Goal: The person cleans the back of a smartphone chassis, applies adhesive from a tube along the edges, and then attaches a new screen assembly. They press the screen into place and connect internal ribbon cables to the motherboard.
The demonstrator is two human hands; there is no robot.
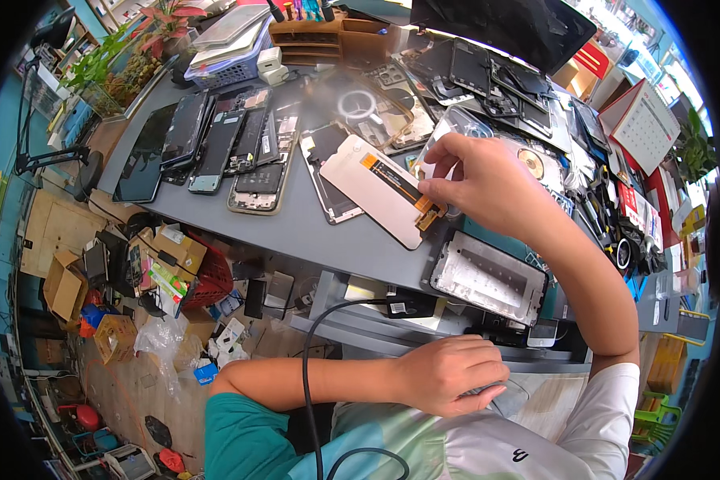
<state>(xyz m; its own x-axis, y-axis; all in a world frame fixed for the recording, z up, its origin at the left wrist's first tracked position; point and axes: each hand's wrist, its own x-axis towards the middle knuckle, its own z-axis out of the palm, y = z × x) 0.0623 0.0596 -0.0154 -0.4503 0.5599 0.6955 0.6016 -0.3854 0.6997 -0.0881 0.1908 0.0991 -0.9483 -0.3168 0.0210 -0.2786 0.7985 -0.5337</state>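
A pale rectangular phone screen panel with a black-and-gold ribbon strip (370,194) is over the near middle of the grey surface (290,238), its right edge in the grip of the right hand (474,182), thumb and forefinger pinching it; whether its near end touches the surface, I cannot tell. The left hand (452,376) is curled in front of the person's torso, and whether its grip encloses anything is unclear. Just behind the right hand sits a clear plastic tub (466,122), its contents hard to make out. Far left, a lilac perforated plastic basket (226,75) holds stacked flat whitish cases (230,34); right of it stands a brown wooden organiser with open slots (306,46). Under the near edge, an open grey drawer (323,290) has a black flat labelled item (412,305) in or over it. On the floor to the left, a red plastic crate (213,276) contains cardboard boxes (180,246), near an open brown carton (62,286).
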